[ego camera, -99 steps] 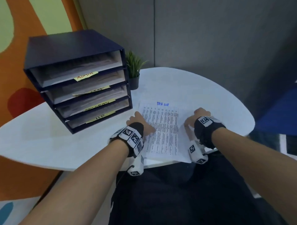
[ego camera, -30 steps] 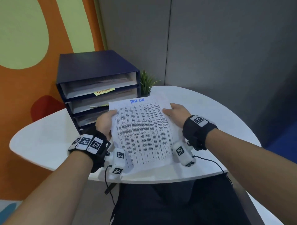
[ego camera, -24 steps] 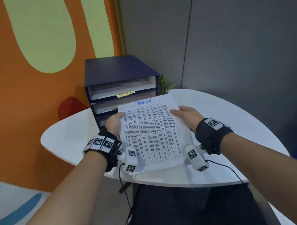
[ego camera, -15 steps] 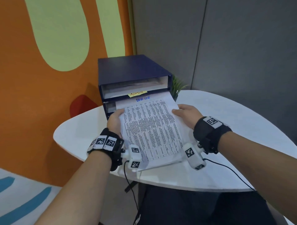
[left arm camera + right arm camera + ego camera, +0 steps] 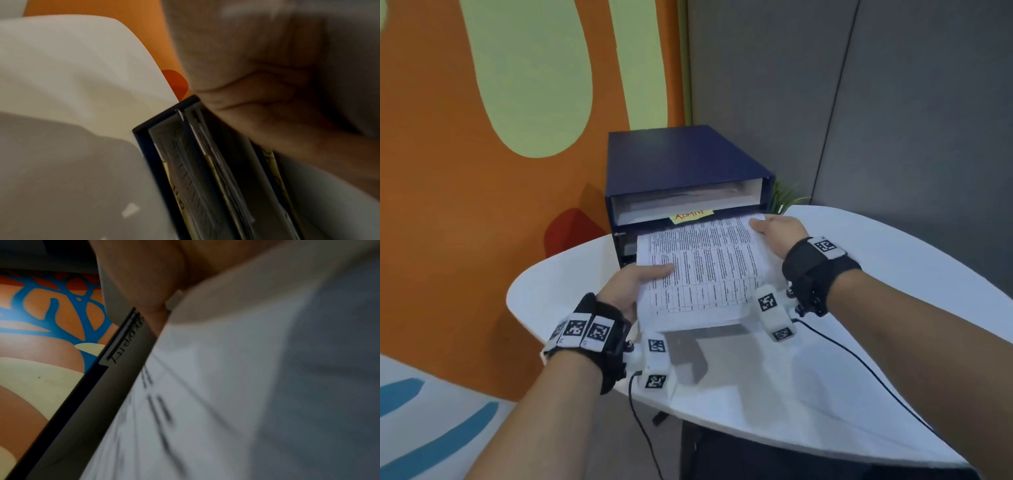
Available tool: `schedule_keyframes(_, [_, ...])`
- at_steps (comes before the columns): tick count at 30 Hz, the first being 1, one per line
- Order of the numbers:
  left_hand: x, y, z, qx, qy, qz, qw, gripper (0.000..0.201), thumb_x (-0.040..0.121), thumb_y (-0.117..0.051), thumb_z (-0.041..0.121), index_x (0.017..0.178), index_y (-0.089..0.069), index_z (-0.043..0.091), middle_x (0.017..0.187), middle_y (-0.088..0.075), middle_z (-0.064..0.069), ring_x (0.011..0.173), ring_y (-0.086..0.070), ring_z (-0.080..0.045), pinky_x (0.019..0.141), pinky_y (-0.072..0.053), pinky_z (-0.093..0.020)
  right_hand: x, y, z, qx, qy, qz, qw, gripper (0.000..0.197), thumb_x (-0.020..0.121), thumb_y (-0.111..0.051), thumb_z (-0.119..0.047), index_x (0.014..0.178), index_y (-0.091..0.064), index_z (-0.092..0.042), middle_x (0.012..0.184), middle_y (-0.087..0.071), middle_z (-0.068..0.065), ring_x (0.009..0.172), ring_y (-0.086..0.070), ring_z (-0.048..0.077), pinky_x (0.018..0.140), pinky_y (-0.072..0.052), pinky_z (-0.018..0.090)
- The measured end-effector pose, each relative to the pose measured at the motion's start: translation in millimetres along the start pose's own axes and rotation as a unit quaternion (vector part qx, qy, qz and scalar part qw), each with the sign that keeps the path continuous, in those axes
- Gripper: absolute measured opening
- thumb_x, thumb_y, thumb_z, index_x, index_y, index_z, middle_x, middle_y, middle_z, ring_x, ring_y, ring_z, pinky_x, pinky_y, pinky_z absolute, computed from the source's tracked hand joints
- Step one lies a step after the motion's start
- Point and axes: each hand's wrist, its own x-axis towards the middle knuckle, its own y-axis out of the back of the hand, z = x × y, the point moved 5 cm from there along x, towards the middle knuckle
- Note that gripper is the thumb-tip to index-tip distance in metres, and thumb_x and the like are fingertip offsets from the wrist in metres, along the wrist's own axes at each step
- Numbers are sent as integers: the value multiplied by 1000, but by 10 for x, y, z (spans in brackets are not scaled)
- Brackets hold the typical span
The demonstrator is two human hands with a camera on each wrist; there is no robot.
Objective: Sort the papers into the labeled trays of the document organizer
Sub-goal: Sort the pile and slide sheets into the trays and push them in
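Note:
A printed paper [image 5: 705, 270] with dense table text is held level, its far edge entering the second tray of the dark blue document organizer [image 5: 681, 161], just below the yellow ADMIN label [image 5: 690, 216]. My left hand [image 5: 635, 284] pinches the paper's left edge, thumb on top. My right hand [image 5: 777, 233] grips its far right corner. In the left wrist view the organizer's lower trays [image 5: 195, 170] with yellow labels show below the hand. The right wrist view shows the underside of the paper [image 5: 246, 394] against the tray front.
The organizer stands at the back left of a white rounded table [image 5: 825, 377]. A small green plant [image 5: 786, 197] sits behind its right side. Grey partition panels rise behind; an orange and green wall is at left. A black cable [image 5: 859, 363] trails across the table from my right wrist.
Both hands lifted the paper off the table and carried it left and forward. Its far edge has gone from outside the organizer into the slot under the ADMIN label.

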Motion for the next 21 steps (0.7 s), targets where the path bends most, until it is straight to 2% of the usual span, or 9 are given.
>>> schedule_keyframes(1, [12, 21, 11, 2, 11, 7, 1000, 20, 90, -57, 14, 101, -68, 1, 93, -75, -17, 76, -74, -29, 70, -60, -39, -8, -14, 19, 18, -13, 4, 1000, 38, 90, -64, -27, 120, -63, -5, 103, -68, 5, 91, -63, 21, 72, -48, 22])
schedule_keyframes(3, [61, 64, 75, -26, 11, 29, 999, 22, 95, -54, 17, 98, -69, 1, 88, -75, -17, 71, -74, -28, 57, -61, -36, -66, -39, 125, 61, -68, -32, 995, 25, 87, -67, -28, 106, -66, -12, 79, -59, -1, 62, -54, 13, 54, -43, 22])
schedule_keyframes(7, [199, 63, 184, -114, -36, 80, 990, 25, 98, -50, 18, 91, -67, 2, 84, -75, -14, 64, -73, -22, 57, -59, -28, -238, -63, 313, 96, -114, -133, 980, 7, 88, -65, -14, 93, -61, -15, 86, -57, 2, 53, -57, 15, 51, -34, 27])
schedule_keyframes(9, [236, 47, 177, -133, -54, 109, 984, 23, 99, -48, 21, 90, -64, 7, 79, -74, -9, 62, -72, -18, 53, -56, -24, -153, -47, 334, 117, -97, -85, 985, 20, 90, -62, -11, 107, -58, -2, 80, -51, 7, 44, -47, 11, 47, -28, 25])
schedule_keyframes(11, [239, 70, 132, -142, -58, 132, 979, 18, 96, -52, 27, 95, -62, 12, 77, -74, -3, 61, -70, -14, 48, -53, -20, -49, -100, 301, 153, -86, -34, 984, 37, 91, -60, -10, 125, -53, 1, 71, -51, 6, 38, -46, 7, 39, -30, 20])
schedule_keyframes(13, [218, 118, 103, -132, -51, 146, 979, 14, 94, -56, 27, 95, -61, 14, 81, -74, -3, 54, -64, -10, 41, -48, -16, 2, -203, 248, 218, -82, -2, 972, 47, 91, -60, -6, 135, -45, 1, 73, -59, 8, 46, -58, 9, 37, -41, 18])
schedule_keyframes(16, [226, 165, 108, -177, -62, 138, 972, 9, 93, -56, 18, 89, -57, 10, 99, -74, -15, 54, -66, -12, 42, -50, -15, 20, -402, 185, 332, -87, -31, 939, 52, 87, -59, 11, 135, -39, 12, 104, -61, 22, 89, -68, 26, 56, -58, 21])
schedule_keyframes(18, [246, 144, 120, -226, -88, 124, 962, 11, 94, -51, 10, 85, -55, 6, 110, -70, -24, 76, -74, -24, 58, -60, -22, 15, -479, 182, 361, -83, -51, 927, 45, 84, -57, 19, 127, -42, 20, 114, -56, 28, 103, -62, 34, 65, -59, 24])
schedule_keyframes(21, [268, 87, 109, -233, -115, 124, 958, 16, 94, -45, 4, 81, -52, 7, 119, -66, -24, 106, -68, -34, 82, -59, -34, -6, -447, 197, 383, -65, -72, 919, 43, 84, -54, 23, 125, -42, 18, 124, -52, 29, 119, -54, 42, 69, -59, 27])
